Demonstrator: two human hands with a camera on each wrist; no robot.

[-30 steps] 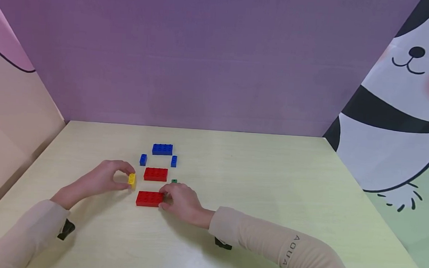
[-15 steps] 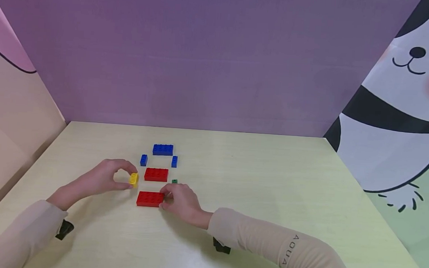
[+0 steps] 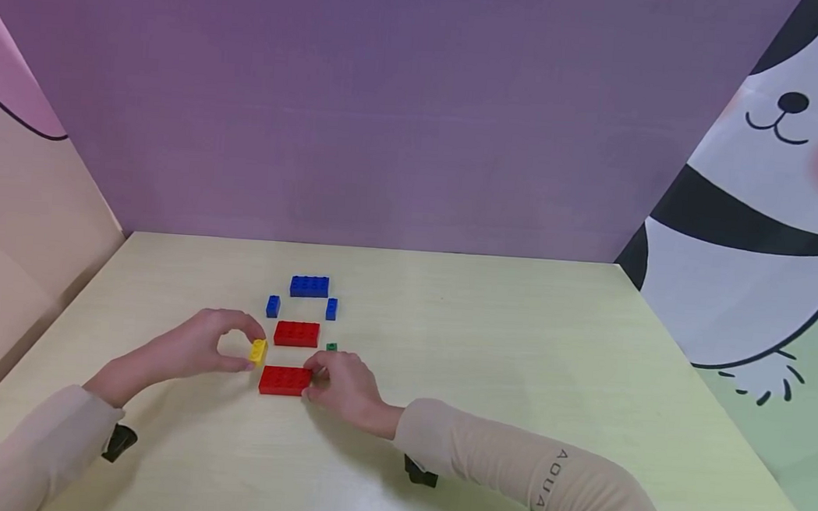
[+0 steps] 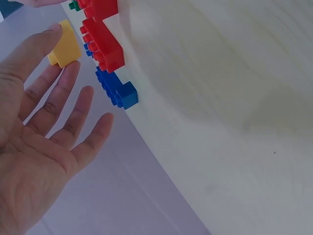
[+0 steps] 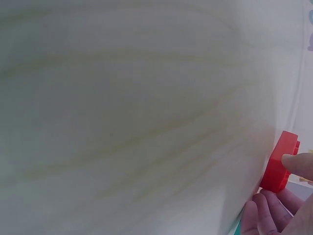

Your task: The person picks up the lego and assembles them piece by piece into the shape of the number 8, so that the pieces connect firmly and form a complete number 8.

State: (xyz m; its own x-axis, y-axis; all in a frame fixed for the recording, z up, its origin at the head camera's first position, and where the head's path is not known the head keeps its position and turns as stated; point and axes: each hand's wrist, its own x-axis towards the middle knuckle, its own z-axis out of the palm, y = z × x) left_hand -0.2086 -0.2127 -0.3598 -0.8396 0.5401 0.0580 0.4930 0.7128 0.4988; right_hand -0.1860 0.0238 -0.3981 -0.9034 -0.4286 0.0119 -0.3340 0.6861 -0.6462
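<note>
My left hand [image 3: 192,346] pinches a yellow toy brick [image 3: 258,352] between thumb and fingertips. In the left wrist view this yellow brick [image 4: 68,45] is held up, the other fingers spread. A red brick [image 3: 283,381] lies just to the right and nearer me. My right hand [image 3: 350,391] grips its right end; the right wrist view has the thumb on one side of the red brick [image 5: 279,164] and fingers on the other. Beyond it lies a second red brick [image 3: 296,334]. A small green brick [image 3: 331,347] shows partly behind my right hand.
Farther back on the pale table [image 3: 489,331] lie a long blue brick [image 3: 309,286] and two small blue bricks, one at left [image 3: 273,306] and one at right [image 3: 331,309]. A purple panel [image 3: 389,114] stands along the table's far edge.
My left hand has moved a little to the right and slightly nearer me with the yellow brick, closing on the near red brick's left end. My right hand stays at that brick's right end.
</note>
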